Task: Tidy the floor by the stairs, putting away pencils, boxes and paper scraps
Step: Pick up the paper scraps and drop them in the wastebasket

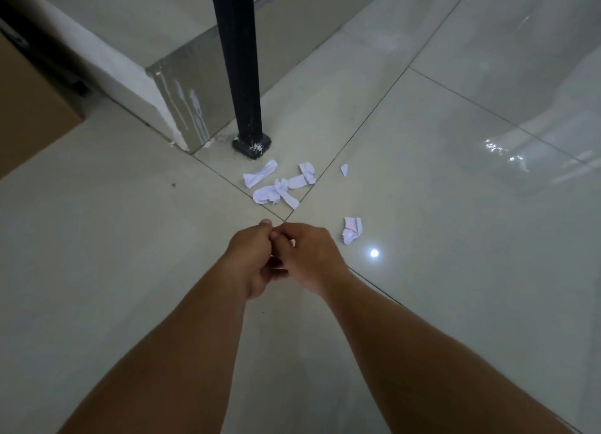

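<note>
Several crumpled white paper scraps lie on the pale tiled floor just beyond my hands: a knotted cluster (276, 193), a strip (260, 175), a piece (307, 173) and a tiny bit (344, 170). Another scrap with a pink mark (352, 231) lies to the right. My left hand (250, 258) and my right hand (313, 254) meet above the floor with curled fingers touching. A sliver of white paper (292, 242) shows between the fingers; most of it is hidden.
A black railing post (242, 75) stands on its base (252, 146) right behind the scraps. The grey stair step (182, 85) rises to its left. A brown cardboard box (29, 108) sits at the left edge. Glossy tiles stretch out to the right.
</note>
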